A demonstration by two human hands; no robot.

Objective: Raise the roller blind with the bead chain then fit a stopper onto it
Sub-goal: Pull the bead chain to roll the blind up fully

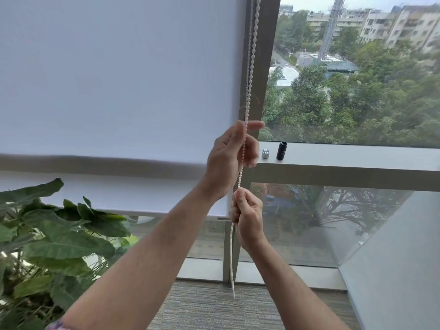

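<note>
Left hand (228, 153): mid-frame, I see it loosely curled around the bead chain (248, 75).
Right hand (247, 215): below, fist gripping chain.

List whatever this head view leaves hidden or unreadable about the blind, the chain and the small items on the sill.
- Roller tube and chain clutch: cut off by the top edge.
- Bead chain inside the right hand: covered by closed fingers.
- Left hand: its grip on the chain is unclear, fingers loosely curled.
- Silver cylinder and black cylinder: too small to identify; no stopper recognisable.
- Blind bottom rail, left end: hidden by the plant.
</note>
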